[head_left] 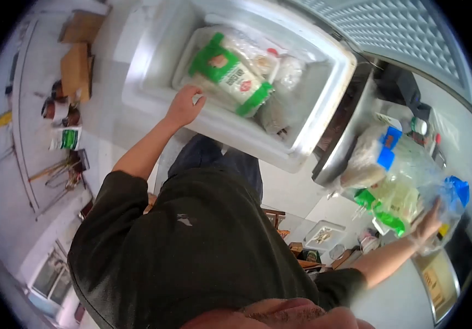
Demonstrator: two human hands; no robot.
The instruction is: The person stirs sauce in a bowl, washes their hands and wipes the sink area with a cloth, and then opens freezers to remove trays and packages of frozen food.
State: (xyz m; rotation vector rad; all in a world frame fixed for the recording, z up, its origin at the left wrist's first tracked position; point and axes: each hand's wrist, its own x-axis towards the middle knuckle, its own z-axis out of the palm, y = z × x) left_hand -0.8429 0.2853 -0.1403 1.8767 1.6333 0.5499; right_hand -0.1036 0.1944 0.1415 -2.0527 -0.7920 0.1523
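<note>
My left hand [186,105] hovers at the near rim of an open white chest freezer [236,137]. Its fingers curl toward the thumb, with nothing visible in them. Inside the freezer lies a green-and-white printed food bag [230,77], with clear plastic-wrapped packs [289,72] beside it. Out to the right, my right hand [427,223] reaches among bagged goods and seems closed on a clear plastic bag [433,241]; plastic partly covers the fingers. Next to it are a pale green-edged bag [392,205], a blue-marked clear bag [368,156] and a blue item [457,189].
The raised freezer lid [395,38] stands at the upper right. A metal-edged surface [348,126] runs beside the freezer. Below are a white tray [323,234] and small items behind my body. Cardboard boxes [76,71] and a green-and-white packet [67,138] are at left.
</note>
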